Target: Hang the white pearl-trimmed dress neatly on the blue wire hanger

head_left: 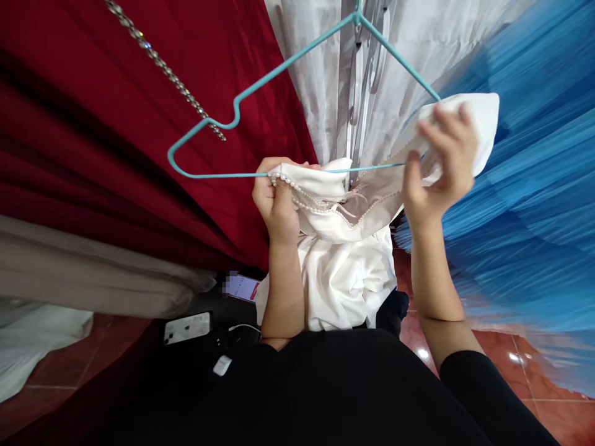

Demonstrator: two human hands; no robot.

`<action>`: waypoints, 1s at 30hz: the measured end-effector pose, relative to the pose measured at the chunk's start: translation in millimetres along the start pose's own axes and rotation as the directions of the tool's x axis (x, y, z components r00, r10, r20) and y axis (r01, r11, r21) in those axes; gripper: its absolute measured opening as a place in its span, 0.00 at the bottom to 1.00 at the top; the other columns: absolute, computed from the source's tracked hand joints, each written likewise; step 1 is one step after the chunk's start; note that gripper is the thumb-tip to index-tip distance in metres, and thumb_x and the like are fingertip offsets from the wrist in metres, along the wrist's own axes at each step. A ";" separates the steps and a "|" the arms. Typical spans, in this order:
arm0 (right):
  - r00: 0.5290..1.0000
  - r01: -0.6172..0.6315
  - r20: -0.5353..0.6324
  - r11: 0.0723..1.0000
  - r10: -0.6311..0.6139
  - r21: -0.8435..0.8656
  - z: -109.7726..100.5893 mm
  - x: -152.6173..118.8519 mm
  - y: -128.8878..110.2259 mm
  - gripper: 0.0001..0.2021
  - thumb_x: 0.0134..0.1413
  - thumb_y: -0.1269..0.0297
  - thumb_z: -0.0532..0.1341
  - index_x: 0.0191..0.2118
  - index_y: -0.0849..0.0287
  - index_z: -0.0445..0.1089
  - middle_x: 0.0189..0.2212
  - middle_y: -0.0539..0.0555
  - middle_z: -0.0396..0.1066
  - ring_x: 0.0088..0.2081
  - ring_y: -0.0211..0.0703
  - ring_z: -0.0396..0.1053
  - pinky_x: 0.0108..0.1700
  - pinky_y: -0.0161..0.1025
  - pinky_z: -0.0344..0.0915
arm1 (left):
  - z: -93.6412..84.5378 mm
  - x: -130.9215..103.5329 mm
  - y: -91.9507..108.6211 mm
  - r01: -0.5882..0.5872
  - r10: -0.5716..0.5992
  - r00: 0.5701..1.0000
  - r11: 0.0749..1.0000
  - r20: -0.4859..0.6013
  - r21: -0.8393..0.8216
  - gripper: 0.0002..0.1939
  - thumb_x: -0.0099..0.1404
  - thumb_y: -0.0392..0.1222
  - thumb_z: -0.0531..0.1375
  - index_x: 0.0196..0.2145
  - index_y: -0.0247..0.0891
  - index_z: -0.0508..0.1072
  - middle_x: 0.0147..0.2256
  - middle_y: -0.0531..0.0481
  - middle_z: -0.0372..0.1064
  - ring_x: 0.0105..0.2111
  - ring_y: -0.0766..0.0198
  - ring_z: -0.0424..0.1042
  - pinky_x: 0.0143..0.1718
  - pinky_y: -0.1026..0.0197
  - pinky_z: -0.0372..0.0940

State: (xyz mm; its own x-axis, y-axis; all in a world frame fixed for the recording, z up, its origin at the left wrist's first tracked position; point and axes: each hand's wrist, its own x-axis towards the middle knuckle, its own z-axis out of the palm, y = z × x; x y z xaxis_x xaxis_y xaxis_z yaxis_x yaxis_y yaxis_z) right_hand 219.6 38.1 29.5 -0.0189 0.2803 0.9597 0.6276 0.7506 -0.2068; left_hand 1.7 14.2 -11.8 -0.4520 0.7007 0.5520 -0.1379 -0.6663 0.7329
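A white dress (356, 272) with a pearl-trimmed neckline hangs bunched in front of me, its lower part gathered near my lap. My left hand (279, 204) is closed on its upper edge, thumb over the pearls and fingers behind, beside the lower bar of a light blue hanger (292, 59). The dress's right side is draped over the hanger's right end, covering that corner. Against this fabric is my right hand (439, 158), slightly blurred, with fingers apart and the thumb near the lower bar. The hanger's left end is bare.
Red fabric (223, 80) with a rhinestone strip (162, 65) hangs at left, blue tulle (530, 173) at right. White garments (311, 74) hang behind. A phone (187, 327), a second lit screen (242, 287) and a small white case (222, 365) lie on a black surface at lower left.
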 end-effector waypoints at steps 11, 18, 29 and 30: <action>0.944 -0.321 -0.094 0.947 0.317 -0.032 -29.4 37.5 51.4 0.15 0.55 0.79 0.56 0.35 0.60 0.80 0.32 0.56 0.80 0.33 0.39 0.74 0.36 0.37 0.68 | -5.7 6.1 3.1 -0.079 0.080 0.997 0.994 0.008 -0.069 0.15 0.71 0.55 0.63 0.38 0.41 0.71 0.33 0.52 0.67 0.33 0.59 0.80 0.43 0.53 0.77; 0.776 -0.568 0.257 0.816 0.576 -0.111 -68.5 6.5 61.6 0.04 0.58 0.69 0.64 0.35 0.52 0.74 0.30 0.54 0.78 0.25 0.37 0.70 0.27 0.39 0.61 | -4.7 5.2 -3.7 -0.046 0.046 0.999 0.999 -0.002 0.009 0.20 0.70 0.62 0.62 0.39 0.42 0.71 0.35 0.51 0.67 0.40 0.55 0.81 0.55 0.46 0.74; 0.853 -0.057 0.522 0.998 0.028 0.041 -37.1 12.2 -27.6 0.12 0.65 0.67 0.60 0.48 0.47 0.78 0.46 0.52 0.79 0.51 0.47 0.76 0.56 0.50 0.73 | 5.8 -1.5 -4.0 0.028 -0.027 1.000 0.998 -0.014 0.049 0.21 0.71 0.64 0.59 0.40 0.42 0.68 0.34 0.51 0.68 0.41 0.57 0.80 0.59 0.46 0.71; 0.861 -0.047 0.508 0.999 0.030 0.021 -28.1 12.1 -25.9 0.11 0.65 0.66 0.61 0.48 0.47 0.77 0.46 0.52 0.79 0.51 0.48 0.76 0.57 0.52 0.72 | 5.2 -1.1 -2.9 0.031 -0.031 0.999 0.998 -0.011 0.057 0.21 0.71 0.64 0.59 0.40 0.42 0.68 0.34 0.51 0.68 0.41 0.57 0.80 0.59 0.46 0.71</action>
State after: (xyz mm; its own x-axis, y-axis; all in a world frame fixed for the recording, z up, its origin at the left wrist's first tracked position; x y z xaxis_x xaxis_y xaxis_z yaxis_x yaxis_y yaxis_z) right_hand 225.0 5.2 51.9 -0.3934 0.5677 0.7231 0.6114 0.7490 -0.2554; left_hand 7.2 16.7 -12.5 -0.4574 0.7179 0.5248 -0.1018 -0.6285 0.7711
